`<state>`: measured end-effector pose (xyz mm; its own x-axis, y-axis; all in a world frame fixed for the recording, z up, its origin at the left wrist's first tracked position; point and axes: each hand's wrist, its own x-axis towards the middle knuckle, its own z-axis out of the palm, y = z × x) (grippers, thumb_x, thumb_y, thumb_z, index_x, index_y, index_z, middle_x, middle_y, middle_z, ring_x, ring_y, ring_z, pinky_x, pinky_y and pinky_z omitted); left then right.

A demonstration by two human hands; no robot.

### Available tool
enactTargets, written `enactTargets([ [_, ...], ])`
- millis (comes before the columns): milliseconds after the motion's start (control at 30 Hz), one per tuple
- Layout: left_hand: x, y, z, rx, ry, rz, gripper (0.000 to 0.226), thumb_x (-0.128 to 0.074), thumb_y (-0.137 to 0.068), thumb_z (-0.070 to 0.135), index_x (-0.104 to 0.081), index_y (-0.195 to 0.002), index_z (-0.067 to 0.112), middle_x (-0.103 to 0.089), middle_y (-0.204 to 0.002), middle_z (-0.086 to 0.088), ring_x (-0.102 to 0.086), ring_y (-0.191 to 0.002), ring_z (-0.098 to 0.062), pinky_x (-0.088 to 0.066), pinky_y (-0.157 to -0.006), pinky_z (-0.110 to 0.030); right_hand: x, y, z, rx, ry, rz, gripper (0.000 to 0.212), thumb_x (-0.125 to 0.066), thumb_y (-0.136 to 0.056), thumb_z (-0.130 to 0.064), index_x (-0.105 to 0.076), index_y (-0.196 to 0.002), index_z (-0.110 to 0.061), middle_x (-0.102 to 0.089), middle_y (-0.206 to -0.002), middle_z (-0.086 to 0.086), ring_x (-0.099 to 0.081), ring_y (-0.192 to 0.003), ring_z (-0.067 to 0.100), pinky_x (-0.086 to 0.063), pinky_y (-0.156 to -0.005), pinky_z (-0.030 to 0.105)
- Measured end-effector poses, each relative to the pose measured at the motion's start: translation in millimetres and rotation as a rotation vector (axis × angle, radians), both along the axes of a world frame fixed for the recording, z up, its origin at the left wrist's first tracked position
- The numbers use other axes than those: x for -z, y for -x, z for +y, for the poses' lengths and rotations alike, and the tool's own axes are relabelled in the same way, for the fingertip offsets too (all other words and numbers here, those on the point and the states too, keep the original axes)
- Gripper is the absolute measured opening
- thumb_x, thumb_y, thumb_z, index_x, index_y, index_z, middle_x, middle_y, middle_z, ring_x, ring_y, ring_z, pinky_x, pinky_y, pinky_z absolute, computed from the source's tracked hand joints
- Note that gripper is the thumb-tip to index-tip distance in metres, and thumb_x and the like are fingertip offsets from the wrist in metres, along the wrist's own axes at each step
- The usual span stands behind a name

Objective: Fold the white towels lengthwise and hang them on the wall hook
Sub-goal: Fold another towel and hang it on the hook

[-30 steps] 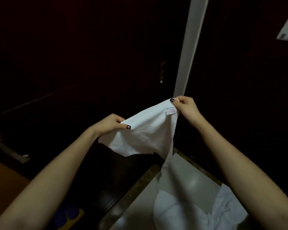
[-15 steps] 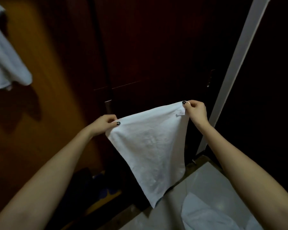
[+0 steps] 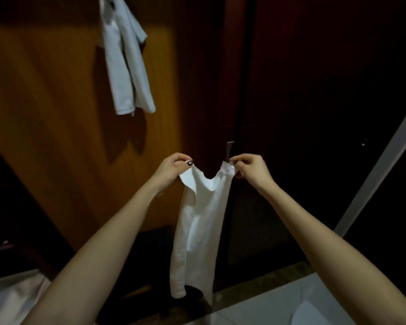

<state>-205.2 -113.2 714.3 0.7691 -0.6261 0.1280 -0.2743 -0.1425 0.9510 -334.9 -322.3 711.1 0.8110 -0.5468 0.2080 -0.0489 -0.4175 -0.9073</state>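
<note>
Both hands are up at mid-frame, close together and not touching. The left hand [image 3: 174, 166] pinches the top left corner of the white towel [image 3: 202, 226] between thumb and curled fingers. The right hand [image 3: 251, 168] pinches the top right corner the same way, at the small label. The top edge sags in a V between the two grips.

The towel hangs free in the air in a narrow gathered strip, with its left side rolled in on itself. It touches neither wall nor floor that I can tell. Its lower end sits just above the dark threshold strip [image 3: 256, 282] in this view.

Surroundings:
- The hung towels [image 3: 127, 66] are up and left of the left hand, well apart from it, flat against the orange wood panel [image 3: 45, 113]. They throw a shadow on the panel. Their top runs out of frame, so I cannot tell what they hang on.
- Only bare panel shows between the held towel and the hung ones.
- The dark door [image 3: 314, 90] is straight behind the held towel, with a small metal handle [image 3: 229, 148] just above the gap between the hands.
- A pale frame strip [image 3: 380, 165] runs diagonally on the right, clear of the right forearm.
- Pale floor tile [image 3: 256, 306] lies below, with white cloth [image 3: 319, 313] on it at lower right.
- A pale patch [image 3: 10, 301] at lower left is too blurred to identify.
</note>
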Motion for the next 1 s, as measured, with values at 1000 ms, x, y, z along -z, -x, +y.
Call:
enactTargets([
  [1000,-10.9,11.2,86.2,-0.053,-0.126,-0.165,0.008,-0.063,-0.092,0.023,-0.065,-0.089,0.016,-0.061,-0.067,0.002,-0.055,-0.058,-0.006,-0.044,-0.055,-0.019,-21.1,-45.6,110.9,-0.405,0.255,-0.141,0.017,-0.064,-0.092,-0.015,-0.056,-0.076,-0.015,-0.064,-0.08,-0.009,-0.059,-0.077,-0.005,-0.044,-0.067,0.011],
])
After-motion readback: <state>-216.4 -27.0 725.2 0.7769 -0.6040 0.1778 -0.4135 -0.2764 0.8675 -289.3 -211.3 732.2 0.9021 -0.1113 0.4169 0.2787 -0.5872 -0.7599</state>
